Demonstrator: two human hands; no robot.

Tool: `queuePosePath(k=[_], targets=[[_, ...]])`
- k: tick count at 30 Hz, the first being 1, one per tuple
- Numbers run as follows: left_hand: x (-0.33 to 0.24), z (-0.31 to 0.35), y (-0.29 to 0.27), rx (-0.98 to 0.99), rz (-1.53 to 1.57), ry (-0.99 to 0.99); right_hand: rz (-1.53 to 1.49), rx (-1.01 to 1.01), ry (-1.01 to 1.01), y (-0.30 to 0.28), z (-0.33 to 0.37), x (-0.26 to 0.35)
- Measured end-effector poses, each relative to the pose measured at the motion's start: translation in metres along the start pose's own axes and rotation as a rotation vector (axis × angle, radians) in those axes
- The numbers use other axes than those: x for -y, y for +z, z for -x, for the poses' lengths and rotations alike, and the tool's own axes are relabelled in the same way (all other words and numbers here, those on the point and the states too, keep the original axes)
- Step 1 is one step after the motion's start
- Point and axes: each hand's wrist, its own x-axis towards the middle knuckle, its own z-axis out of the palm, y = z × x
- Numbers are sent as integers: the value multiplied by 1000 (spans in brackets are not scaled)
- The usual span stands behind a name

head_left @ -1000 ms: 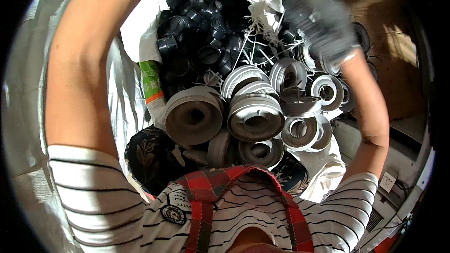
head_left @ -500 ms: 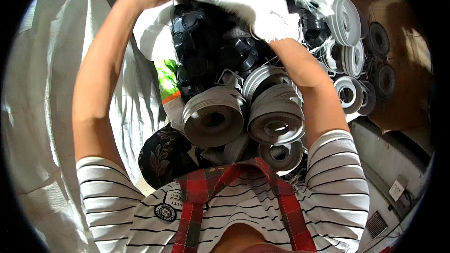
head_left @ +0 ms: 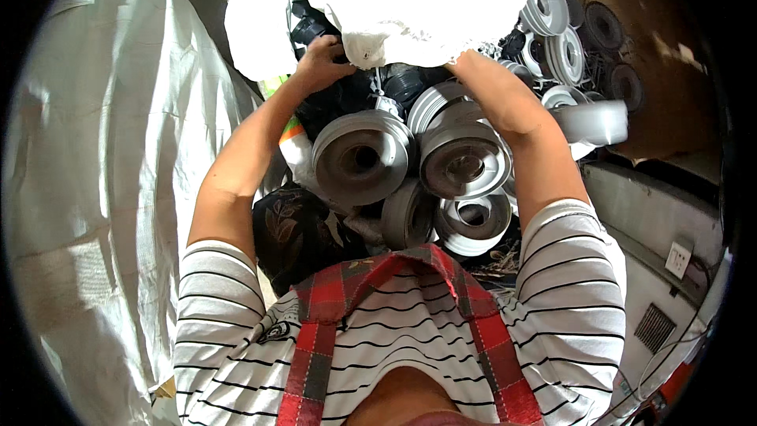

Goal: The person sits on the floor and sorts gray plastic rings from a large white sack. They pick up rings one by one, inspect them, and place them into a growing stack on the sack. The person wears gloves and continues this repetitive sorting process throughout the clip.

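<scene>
A bright white woven sack [head_left: 394,0] lies bunched over a heap of black round plastic parts [head_left: 307,29]. My left hand [head_left: 322,65] is at the near left edge of the sack, among the black parts. Its fingers are curled, and what they grip is hidden. White fabric covers my right hand from the wrist on, so its fingers do not show. Between my forearms are several grey ringed plastic rims, among them a wide one [head_left: 363,158] and a dusty one [head_left: 465,162]. To the right, a pale rim [head_left: 591,122] is smeared by motion.
A large white woven bag [head_left: 118,189] stands along my left. More grey rims [head_left: 564,55] and dark discs [head_left: 605,26] are piled at the far right, beside brown cardboard [head_left: 670,110]. A wall socket [head_left: 678,259] and cables are at the lower right.
The white sack has come nearer and spread over the black parts. My left hand has moved down toward me to its edge. A pale rim at the right has shifted and tipped.
</scene>
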Motion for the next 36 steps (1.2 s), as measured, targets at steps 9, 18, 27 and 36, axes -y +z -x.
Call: queuePosePath(k=[9, 18, 27, 36], targets=[[-78, 16, 44, 55, -294, 1027, -82, 299, -82, 3, -21, 29], [-243, -5, -13, -94, -362, 875, -138, -13, 19, -5, 59, 44], [-60, -25, -23, 108, -1134, 231, -141, -253, 372, -12, 127, 25], [-21, 84, -34, 382, -636, 13, -437, -832, 236, 5, 152, 27]])
